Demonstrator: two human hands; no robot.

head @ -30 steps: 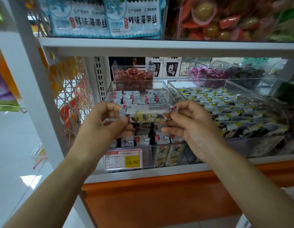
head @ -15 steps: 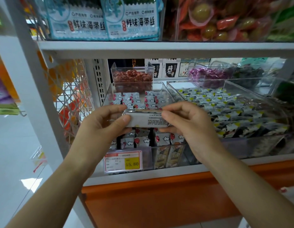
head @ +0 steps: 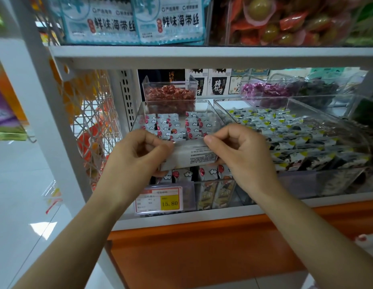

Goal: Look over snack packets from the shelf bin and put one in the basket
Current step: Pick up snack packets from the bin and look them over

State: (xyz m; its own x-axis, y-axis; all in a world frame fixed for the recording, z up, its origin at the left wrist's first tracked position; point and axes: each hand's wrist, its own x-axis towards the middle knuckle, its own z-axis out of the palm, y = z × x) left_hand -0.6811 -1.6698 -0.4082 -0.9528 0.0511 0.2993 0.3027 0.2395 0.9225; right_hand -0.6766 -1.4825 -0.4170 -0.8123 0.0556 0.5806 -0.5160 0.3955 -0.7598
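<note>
One head-worn wide-angle view — facing forward and down, close before the shelf bin.

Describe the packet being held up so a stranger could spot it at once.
On the lower tier of the white shelf, find the clear bin at the left with the yellow 15.80 price tag. Above that bin, the left grip and right grip pinch one packet by its ends. Unlike the red-and-cloud packets below it, it shows a plain pale back with small black print.

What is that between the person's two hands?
A white snack packet, pinched at its ends by the left hand and right hand, seen in the head view.
</note>
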